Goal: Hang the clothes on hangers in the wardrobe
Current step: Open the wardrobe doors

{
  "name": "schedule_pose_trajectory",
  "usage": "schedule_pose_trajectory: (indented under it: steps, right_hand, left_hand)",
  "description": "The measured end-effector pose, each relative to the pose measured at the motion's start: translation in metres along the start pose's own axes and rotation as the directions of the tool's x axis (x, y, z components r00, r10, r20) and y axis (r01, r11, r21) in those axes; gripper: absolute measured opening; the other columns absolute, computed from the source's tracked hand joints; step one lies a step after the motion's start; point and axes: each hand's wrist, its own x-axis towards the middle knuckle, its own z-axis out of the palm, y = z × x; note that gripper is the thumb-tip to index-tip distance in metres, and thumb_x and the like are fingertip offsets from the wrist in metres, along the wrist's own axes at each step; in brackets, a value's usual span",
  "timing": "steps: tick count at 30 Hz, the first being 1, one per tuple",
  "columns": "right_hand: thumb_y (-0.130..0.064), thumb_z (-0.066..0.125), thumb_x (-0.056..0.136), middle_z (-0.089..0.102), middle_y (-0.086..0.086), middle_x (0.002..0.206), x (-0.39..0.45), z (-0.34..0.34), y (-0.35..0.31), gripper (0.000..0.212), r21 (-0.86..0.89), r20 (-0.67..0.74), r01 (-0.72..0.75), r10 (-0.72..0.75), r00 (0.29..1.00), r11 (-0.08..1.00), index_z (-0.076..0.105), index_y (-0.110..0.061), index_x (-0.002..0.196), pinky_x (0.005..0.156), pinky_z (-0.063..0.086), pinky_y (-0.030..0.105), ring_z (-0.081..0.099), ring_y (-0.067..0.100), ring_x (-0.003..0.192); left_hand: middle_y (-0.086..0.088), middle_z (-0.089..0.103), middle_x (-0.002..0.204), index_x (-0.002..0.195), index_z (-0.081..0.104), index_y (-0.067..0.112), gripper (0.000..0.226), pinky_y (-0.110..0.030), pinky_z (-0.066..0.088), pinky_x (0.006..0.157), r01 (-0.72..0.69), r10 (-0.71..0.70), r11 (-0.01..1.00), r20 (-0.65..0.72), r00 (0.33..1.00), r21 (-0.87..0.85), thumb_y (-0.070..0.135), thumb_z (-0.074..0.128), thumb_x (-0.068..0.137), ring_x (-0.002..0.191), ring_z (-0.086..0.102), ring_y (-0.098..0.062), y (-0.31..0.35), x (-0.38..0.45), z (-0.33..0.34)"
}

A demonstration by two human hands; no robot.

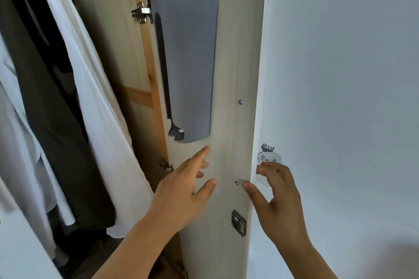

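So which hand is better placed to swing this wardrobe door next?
The right hand, probably: its thumb and fingers straddle the free edge of the door, ready for a grip. The left hand only reaches open toward the inner face, nearer the hinge.

Plain white wall [340,75] in soft daylight.
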Motion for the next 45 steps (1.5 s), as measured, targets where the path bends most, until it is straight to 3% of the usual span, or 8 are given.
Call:
schedule_pose_trajectory:
  steps: [3,11,18,23,26,31,37,45]
  right_hand:
    - [-0.052,0.051,0.082,0.051,-0.014,0.109,-0.001,0.001,0.002,0.034,-0.007,0.023,0.031,-0.031,0.999,0.999,0.06,-0.027,0.102,0.081,0.05,0.033,0.052,0.01,0.107]
    - [-0.039,0.058,0.084,0.057,-0.006,0.1,-0.005,0.005,0.002,0.029,-0.039,0.042,0.039,-0.037,0.998,0.998,0.061,-0.016,0.101,0.075,0.038,0.012,0.048,0.003,0.091]
    - [-0.041,0.067,0.081,0.054,-0.011,0.109,-0.009,0.0,-0.009,0.037,0.058,-0.012,0.002,-0.001,1.0,0.998,0.06,-0.019,0.11,0.083,0.051,0.034,0.054,0.013,0.102]
    - [-0.032,0.062,0.082,0.059,0.004,0.105,-0.014,0.005,-0.027,0.034,0.056,-0.106,0.195,-0.189,0.976,0.979,0.057,-0.015,0.11,0.093,0.038,0.011,0.047,0.007,0.105]
    - [-0.033,0.058,0.082,0.06,-0.001,0.097,-0.015,0.018,-0.039,0.027,0.079,-0.027,0.257,-0.256,0.966,0.963,0.056,-0.019,0.105,0.09,0.035,0.004,0.045,0.0,0.099]
    - [-0.035,0.054,0.084,0.068,0.0,0.087,-0.028,0.059,-0.054,0.028,0.179,0.142,0.31,-0.336,0.931,0.934,0.067,-0.012,0.094,0.075,0.042,0.011,0.058,0.008,0.08]
    - [-0.041,0.05,0.085,0.066,-0.004,0.087,-0.044,0.128,-0.088,0.033,0.349,0.333,0.257,-0.375,0.865,0.901,0.065,-0.016,0.099,0.065,0.055,0.026,0.062,0.011,0.079]
    - [-0.037,0.062,0.078,0.067,-0.007,0.088,-0.049,0.224,-0.144,0.03,0.4,0.464,0.225,-0.408,0.787,0.889,0.067,-0.018,0.102,0.071,0.037,0.004,0.059,0.005,0.079]
  left_hand:
    - [0.021,0.044,0.136,0.145,0.016,0.042,0.066,-0.022,0.045,0.097,0.018,-0.018,1.0,0.038,0.999,0.009,0.045,0.052,0.09,0.115,0.047,0.004,0.002,-0.002,0.006]
    - [0.019,0.045,0.136,0.145,0.02,0.041,0.063,-0.019,0.043,0.093,0.036,-0.038,0.998,0.032,0.999,0.049,0.045,0.051,0.091,0.116,0.048,0.001,0.005,-0.006,0.011]
    - [0.018,0.051,0.129,0.142,0.031,0.038,0.057,-0.029,0.048,0.095,0.083,-0.083,0.996,0.008,0.997,0.037,0.042,0.054,0.09,0.11,0.051,0.001,-0.002,-0.019,0.01]
    - [0.014,0.057,0.124,0.138,0.041,0.033,0.051,-0.027,0.047,0.094,0.172,-0.168,0.982,-0.056,0.984,0.079,0.039,0.056,0.09,0.105,0.056,-0.003,-0.02,-0.039,0.0]
    - [0.014,0.057,0.123,0.136,0.044,0.032,0.048,-0.018,0.044,0.088,0.242,-0.232,0.964,-0.092,0.968,0.108,0.04,0.056,0.09,0.102,0.055,-0.001,-0.032,-0.055,-0.008]
    - [0.016,0.058,0.125,0.133,0.048,0.033,0.045,-0.017,0.043,0.087,0.41,-0.377,0.893,-0.193,0.906,0.185,0.044,0.053,0.089,0.101,0.056,0.0,-0.057,-0.09,-0.03]
    - [0.012,0.06,0.124,0.13,0.052,0.031,0.042,-0.022,0.042,0.089,0.638,-0.52,0.73,-0.405,0.752,0.245,0.042,0.056,0.09,0.106,0.059,-0.008,-0.099,-0.137,-0.084]
    - [0.004,0.047,0.139,0.143,0.035,0.024,0.063,-0.033,0.047,0.091,0.699,-0.519,0.67,-0.513,0.683,0.252,0.038,0.061,0.088,0.117,0.054,-0.014,-0.178,-0.147,-0.158]
